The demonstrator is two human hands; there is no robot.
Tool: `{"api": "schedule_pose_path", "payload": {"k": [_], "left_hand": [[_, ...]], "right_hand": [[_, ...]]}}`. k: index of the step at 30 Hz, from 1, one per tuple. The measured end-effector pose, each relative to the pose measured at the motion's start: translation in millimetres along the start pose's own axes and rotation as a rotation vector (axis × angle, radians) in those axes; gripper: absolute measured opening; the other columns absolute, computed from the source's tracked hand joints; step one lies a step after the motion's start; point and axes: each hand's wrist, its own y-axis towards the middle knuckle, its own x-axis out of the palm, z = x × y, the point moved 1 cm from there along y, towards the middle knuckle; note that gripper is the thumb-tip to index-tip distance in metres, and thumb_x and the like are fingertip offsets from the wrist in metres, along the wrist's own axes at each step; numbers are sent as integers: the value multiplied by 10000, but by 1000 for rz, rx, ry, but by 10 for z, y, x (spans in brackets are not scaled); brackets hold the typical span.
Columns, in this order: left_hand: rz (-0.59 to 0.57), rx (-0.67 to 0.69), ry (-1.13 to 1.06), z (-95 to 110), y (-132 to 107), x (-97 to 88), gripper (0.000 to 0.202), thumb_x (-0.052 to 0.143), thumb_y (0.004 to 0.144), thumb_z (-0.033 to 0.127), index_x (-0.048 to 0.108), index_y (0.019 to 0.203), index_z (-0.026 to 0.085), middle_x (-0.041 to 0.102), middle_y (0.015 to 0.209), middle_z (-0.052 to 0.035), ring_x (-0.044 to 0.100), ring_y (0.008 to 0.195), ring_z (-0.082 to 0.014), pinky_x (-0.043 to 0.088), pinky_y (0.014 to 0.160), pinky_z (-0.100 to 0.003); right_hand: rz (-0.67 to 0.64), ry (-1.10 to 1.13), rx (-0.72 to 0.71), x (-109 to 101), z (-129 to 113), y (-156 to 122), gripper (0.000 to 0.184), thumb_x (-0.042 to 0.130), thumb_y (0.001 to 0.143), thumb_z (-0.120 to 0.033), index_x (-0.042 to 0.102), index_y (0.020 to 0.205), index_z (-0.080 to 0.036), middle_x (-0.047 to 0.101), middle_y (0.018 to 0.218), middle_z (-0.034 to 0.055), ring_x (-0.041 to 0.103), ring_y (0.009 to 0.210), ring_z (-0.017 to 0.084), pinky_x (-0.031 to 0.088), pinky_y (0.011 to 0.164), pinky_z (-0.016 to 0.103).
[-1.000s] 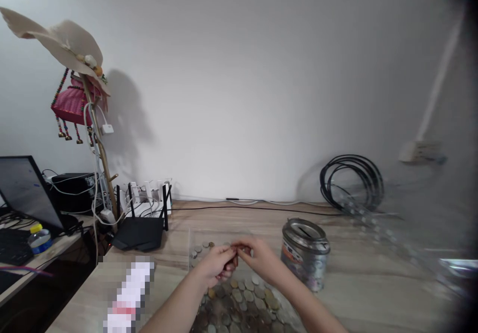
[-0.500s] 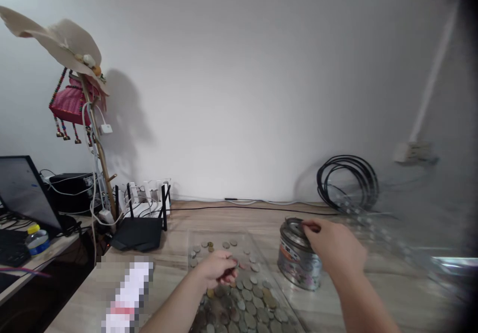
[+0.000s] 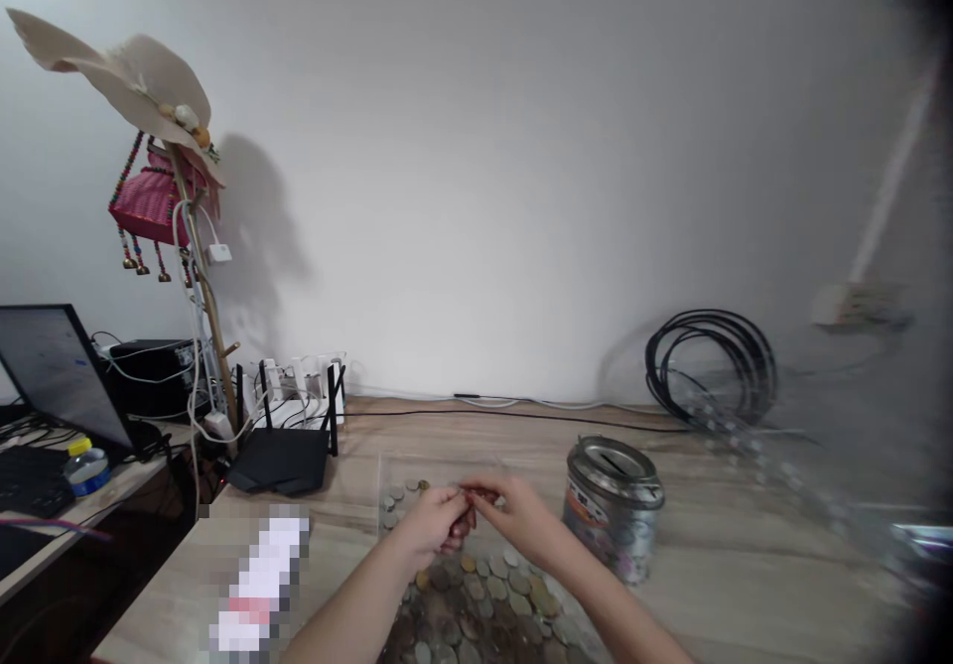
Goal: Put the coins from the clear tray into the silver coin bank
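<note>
My left hand [image 3: 433, 527] is curled shut around a small stack of coins [image 3: 468, 522] above a clear tray [image 3: 394, 475] spread with several coins [image 3: 491, 614]. My right hand [image 3: 517, 515] meets it fingertip to fingertip and pinches a coin at the top of that stack. A metal coin tin with a slotted lid [image 3: 613, 505] stands upright just right of my right hand, apart from it.
A black router [image 3: 281, 451] and a power strip sit at the back left beside a pole carrying a hat [image 3: 123, 78] and a pink bag. A laptop [image 3: 52, 371] and a bottle are on the left desk. Coiled black cable [image 3: 711, 366] lies at the back right.
My right hand has come back from the slot of the tin to my left hand, where it pinches a coin. The left hand has stayed over the tray.
</note>
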Motion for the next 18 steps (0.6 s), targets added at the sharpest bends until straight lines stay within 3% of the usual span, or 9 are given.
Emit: {"api": "schedule_pose_path", "payload": {"k": [2, 4, 7, 8, 10, 13, 18], "left_hand": [[-33, -49, -47, 21, -21, 6, 403, 458, 668, 561, 419, 640, 161, 291, 416, 101, 163, 306, 1, 42, 386, -187], [-80, -99, -91, 33, -36, 12, 410, 414, 689, 568, 446, 682, 159, 305, 436, 92, 175, 313, -4, 46, 384, -187], [-89, -128, -88, 16, -26, 10, 362, 421, 704, 509, 487, 762, 158, 338, 460, 81, 248, 329, -14, 93, 378, -172], [-68, -129, -74, 2, -14, 5, 321, 441, 701, 463, 496, 782, 158, 349, 463, 79, 274, 334, -18, 115, 377, -167], [-12, -130, -51, -31, 15, -7, 256, 465, 680, 370, 511, 806, 152, 375, 463, 73, 324, 344, -31, 164, 374, -164], [62, -108, -16, -62, 43, -24, 247, 468, 652, 302, 522, 835, 144, 440, 484, 56, 384, 364, -49, 220, 377, -170], [59, -47, 66, -54, 34, -33, 284, 474, 662, 377, 535, 800, 136, 498, 495, 38, 399, 355, -47, 234, 384, -172]], "right_hand": [[-11, 43, 12, 57, -21, 8, 284, 413, 718, -276, 643, 840, -165, 655, 689, 43, 571, 629, 156, 431, 613, 267], [65, 20, 31, -35, -13, -13, 268, 430, 704, -292, 643, 811, -169, 653, 690, 44, 569, 627, 157, 429, 611, 267], [397, -216, 152, -413, 63, -108, 288, 440, 701, -357, 629, 857, -205, 647, 765, 46, 560, 681, 168, 411, 616, 276], [526, -336, 233, -570, 103, -154, 299, 436, 701, -377, 623, 876, -223, 643, 779, 48, 555, 696, 179, 397, 591, 279], [661, -537, 423, -858, 204, -246, 281, 433, 690, -385, 635, 823, -243, 636, 766, 62, 546, 704, 211, 343, 504, 278], [652, -571, 597, -1120, 371, -329, 247, 456, 651, -368, 647, 740, -238, 638, 746, 66, 542, 643, 215, 291, 454, 270], [652, -602, 567, -1170, 528, -345, 239, 456, 642, -362, 645, 721, -239, 641, 694, 47, 546, 657, 221, 302, 513, 290]]}}
